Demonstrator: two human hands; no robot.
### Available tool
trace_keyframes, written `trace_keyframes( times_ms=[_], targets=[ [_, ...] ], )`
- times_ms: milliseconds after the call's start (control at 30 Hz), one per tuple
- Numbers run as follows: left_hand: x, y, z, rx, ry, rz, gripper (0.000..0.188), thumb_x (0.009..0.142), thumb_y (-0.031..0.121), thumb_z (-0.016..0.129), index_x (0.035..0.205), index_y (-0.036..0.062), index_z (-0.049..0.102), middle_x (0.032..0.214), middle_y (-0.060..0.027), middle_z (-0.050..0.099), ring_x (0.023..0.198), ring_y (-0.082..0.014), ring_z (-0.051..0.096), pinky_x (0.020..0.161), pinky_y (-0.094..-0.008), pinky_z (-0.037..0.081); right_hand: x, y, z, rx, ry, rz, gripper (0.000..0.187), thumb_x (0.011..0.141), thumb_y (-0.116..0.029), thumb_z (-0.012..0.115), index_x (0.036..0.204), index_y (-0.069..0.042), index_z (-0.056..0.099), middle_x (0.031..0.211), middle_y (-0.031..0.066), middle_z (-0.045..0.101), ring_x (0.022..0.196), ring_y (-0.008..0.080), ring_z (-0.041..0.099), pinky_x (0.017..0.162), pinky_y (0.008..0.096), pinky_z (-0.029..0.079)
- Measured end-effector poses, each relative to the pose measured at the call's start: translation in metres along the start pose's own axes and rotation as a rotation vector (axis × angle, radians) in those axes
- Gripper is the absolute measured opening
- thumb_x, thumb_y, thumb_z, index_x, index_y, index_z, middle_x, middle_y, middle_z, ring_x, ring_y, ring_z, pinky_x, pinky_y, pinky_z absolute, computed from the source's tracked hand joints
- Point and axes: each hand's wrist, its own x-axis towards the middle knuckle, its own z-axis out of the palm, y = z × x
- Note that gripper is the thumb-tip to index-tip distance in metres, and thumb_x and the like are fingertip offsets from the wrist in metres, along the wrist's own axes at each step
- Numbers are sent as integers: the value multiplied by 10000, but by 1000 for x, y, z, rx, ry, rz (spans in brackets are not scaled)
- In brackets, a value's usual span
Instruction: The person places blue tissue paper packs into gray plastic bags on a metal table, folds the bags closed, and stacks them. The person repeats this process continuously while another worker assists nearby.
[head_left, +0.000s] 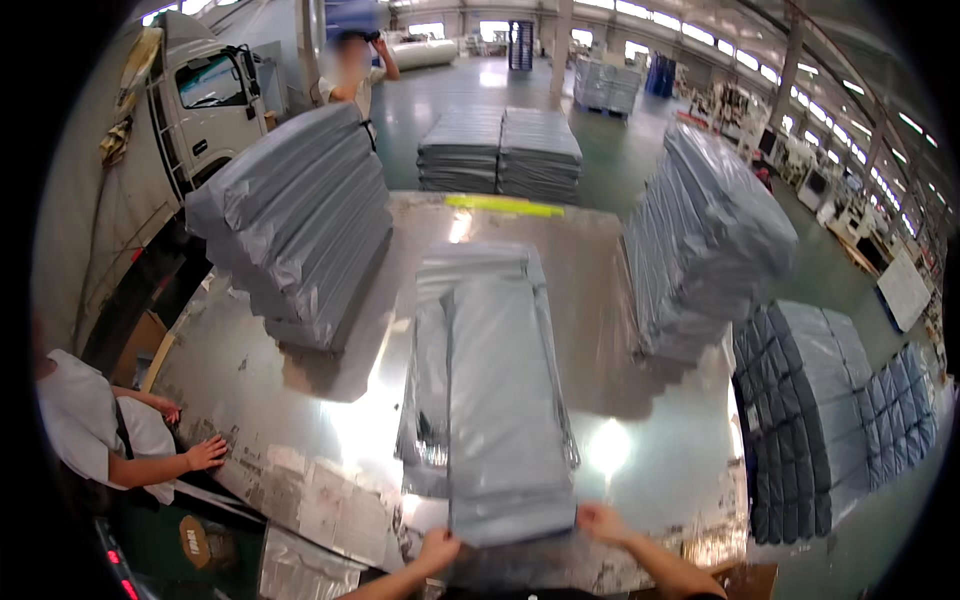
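A long, flat grey plastic-wrapped package (505, 400) lies lengthwise before me on the metal-topped table (660, 470). My left hand (438, 550) is closed on its near left corner. At the near right corner, my right hand (602, 523) has its fingers drawn together at the edge of the plastic. Beneath the package, and reaching past its far end, lies another layer of grey plastic (430, 330), shiny and creased at the left side. What is inside the wrapping is hidden.
Tall stacks of grey packages stand on the table at left (300, 220) and right (700, 240). A yellow-green strip (505, 205) lies along the far edge. A co-worker's hand (207, 453) rests on the left edge; another person (355, 80) stands behind the left stack. Strapped bundles (810, 410) sit at right.
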Motion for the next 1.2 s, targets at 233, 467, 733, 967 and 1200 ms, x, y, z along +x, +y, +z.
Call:
trace_keyframes(
  times_ms=[233,467,733,967,1200],
  targets=[
    [-16,-45,39,47,-93,-83,379,704,382,696,699,5,661,640,-151,644,611,-286,635,593,-383,487,-82,55,27,-330,278,204,199,872,-227,580,801,-41,595,723,173,589,688,356,593,600,422,467],
    [6,-29,67,321,205,410,347,670,292,717,842,-5,663,728,-193,655,663,-319,645,626,-409,494,-15,-26,125,18,449,-398,231,857,-235,576,855,-10,625,803,196,617,742,378,601,688,453,491],
    [-44,17,5,142,166,283,247,730,233,666,791,-6,672,646,-138,656,577,-234,625,581,-357,487,72,-64,123,-178,323,-162,366,805,-207,547,1130,-49,598,1183,212,567,1138,406,499,1008,497,368],
    [-56,31,11,246,404,69,313,737,265,664,816,-27,585,733,-178,630,717,-330,625,666,-418,484,13,-41,126,-371,41,-129,323,844,-320,556,1026,-67,643,1032,203,632,994,380,593,879,477,462],
    [-44,-9,17,98,206,30,342,743,291,669,727,-39,579,627,-176,619,566,-275,619,573,-380,478,45,-36,163,-400,387,-84,298,832,-258,526,912,0,652,918,241,642,913,388,616,844,486,470]
  ],
)
